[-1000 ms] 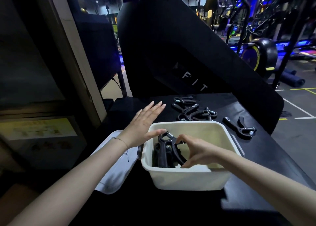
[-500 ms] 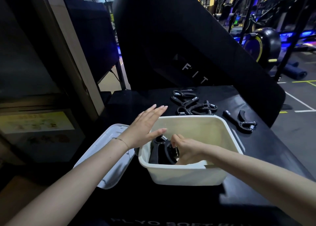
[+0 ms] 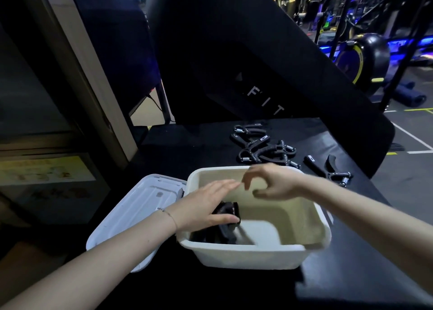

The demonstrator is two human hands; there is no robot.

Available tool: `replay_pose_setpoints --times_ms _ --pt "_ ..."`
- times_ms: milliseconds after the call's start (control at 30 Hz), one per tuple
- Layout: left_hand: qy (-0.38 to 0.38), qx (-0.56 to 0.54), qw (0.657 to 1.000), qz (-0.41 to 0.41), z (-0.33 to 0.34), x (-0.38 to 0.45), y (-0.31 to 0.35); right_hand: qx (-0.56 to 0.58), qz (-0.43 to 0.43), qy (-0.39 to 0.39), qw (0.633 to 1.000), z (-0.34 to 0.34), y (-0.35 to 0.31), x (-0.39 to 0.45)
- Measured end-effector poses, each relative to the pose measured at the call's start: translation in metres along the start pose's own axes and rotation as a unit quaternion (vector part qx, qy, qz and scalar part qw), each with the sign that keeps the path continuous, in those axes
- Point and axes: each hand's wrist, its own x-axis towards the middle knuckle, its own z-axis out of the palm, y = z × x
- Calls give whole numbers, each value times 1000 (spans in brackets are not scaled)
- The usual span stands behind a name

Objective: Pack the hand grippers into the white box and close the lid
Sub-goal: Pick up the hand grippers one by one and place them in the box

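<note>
Dark gym; black table (image 3: pixel 187 150) carries an open white plastic box (image 3: pixel 246 255).
Left hand (image 3: pixel 206 206) lies flat on black hand grippers (image 3: pixel 225 230) inside; right hand (image 3: pixel 271 183) hovers loosely curled, empty.

A: The box (image 3: pixel 246 255) is looking like smooth white plastic, faintly glossy at the rim.

B: The lid (image 3: pixel 131 216) is showing the same plastic, moulded with ridges and catching a soft sheen.

A: The grippers (image 3: pixel 264 150) are reading as matt black plastic handles, and their coiled springs are glinting like bare metal.

B: The table (image 3: pixel 192 150) is looking matt black, perhaps padded vinyl; I cannot tell.

A: The bracelet (image 3: pixel 166 213) is shining like a thin metal chain.
</note>
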Motion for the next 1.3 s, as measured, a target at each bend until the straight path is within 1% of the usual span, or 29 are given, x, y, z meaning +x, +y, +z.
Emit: replay_pose_setpoints --times_ms 67,133,233,367,467,567,633,900,967,1200,1300 --pt "-46 54 997 3 3 2 1 -11 -15 66 998 -14 18 6" --pt "-93 86 992 -8 5 6 1 -31 -24 114 993 -22 40 19" --pt "-138 96 986 -17 5 12 2 -59 -6 145 988 -25 71 41" --pt "-155 91 983 -28 8 21 -4 -109 40 129 985 -20 104 70" --pt "-158 84 984 -23 13 27 -7 -127 72 88 985 -9 129 89" --pt "-165 85 982 -19 18 33 -7 -159 68 37 984 2 150 107" --pt "-177 90 980 -23 20 35 -7 -166 64 19 984 7 161 118" --pt "-223 91 970 -44 27 37 -9 -168 133 -6 977 30 196 152" --pt "-225 94 969 -44 27 37 -10 -174 141 -11 975 35 200 159" --pt "-217 82 972 -44 26 38 -10 -182 149 8 972 33 194 175" --pt "-213 78 973 -44 25 37 -9 -191 133 18 972 32 188 172"
